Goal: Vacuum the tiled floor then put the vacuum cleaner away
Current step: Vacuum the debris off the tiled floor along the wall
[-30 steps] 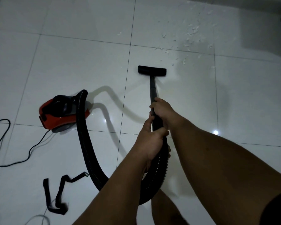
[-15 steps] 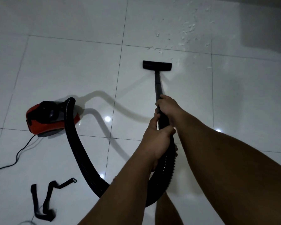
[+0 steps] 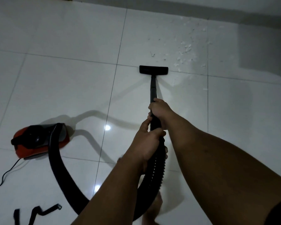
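1. My right hand grips the wand high for steering; my left hand clasps the hose end for push.
2. The floor head sits flat, just short of the white scraps I'm aiming for.
3. The red canister trails to my left, hose looping slack.

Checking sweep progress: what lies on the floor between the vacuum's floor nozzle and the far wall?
In the head view, scattered white debris lies on the tiles between the floor nozzle and the wall, mostly right of the nozzle.
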